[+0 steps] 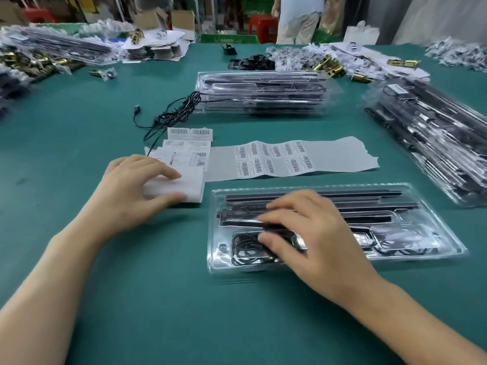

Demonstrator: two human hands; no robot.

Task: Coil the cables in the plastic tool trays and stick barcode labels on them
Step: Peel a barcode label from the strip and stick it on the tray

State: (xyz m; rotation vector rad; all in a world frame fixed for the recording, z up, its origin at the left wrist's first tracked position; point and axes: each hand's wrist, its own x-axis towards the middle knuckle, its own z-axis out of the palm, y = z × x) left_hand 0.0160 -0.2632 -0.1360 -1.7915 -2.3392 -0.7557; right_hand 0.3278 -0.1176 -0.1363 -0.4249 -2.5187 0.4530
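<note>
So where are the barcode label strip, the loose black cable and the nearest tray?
barcode label strip [271,159], head view, printed labels mid-strip.
loose black cable [191,100], head view, its tangled bundle.
nearest tray [217,262], head view, bare near-left corner.

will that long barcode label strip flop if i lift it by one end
The label strip would probably flop and sag: it is thin paper already lying in ripples. It looks light, so a push may slide it on the green table. Its ragged right edge suggests it tears easily.
</note>
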